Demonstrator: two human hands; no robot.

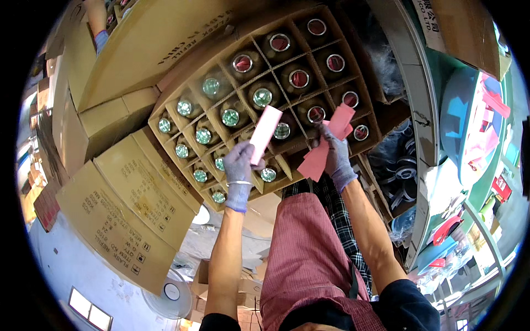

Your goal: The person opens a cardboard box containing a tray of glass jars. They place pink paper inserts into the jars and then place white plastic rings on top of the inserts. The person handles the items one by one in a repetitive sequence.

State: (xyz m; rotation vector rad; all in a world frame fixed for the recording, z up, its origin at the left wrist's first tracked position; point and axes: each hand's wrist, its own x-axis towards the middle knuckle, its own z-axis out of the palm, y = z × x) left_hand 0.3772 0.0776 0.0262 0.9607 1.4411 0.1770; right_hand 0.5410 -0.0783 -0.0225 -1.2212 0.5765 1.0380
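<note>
Pinched in my gloved left hand (239, 161) is a flat pink paper strip (266, 134), held above the divided carton. A loose bunch of pink paper strips (318, 155) sits in my right hand (336, 153), also gloved, over the carton's near right part. Beneath both hands stands an open cardboard carton (374, 120) with cardboard dividers (271, 66). Glass flask refills stand in its cells, mouths up. Several mouths toward the far right look red inside, such as one flask refill (299, 78). Others toward the left show greenish, bare glass, such as another flask refill (230, 117).
Printed carton flaps (136, 215) spread out at left. Beyond the carton, another person's gloved hand (101, 40) shows. At right, a blue basin (455, 120) holds pink strips beside a box of dark round parts (403, 171). A fan (172, 291) stands below left.
</note>
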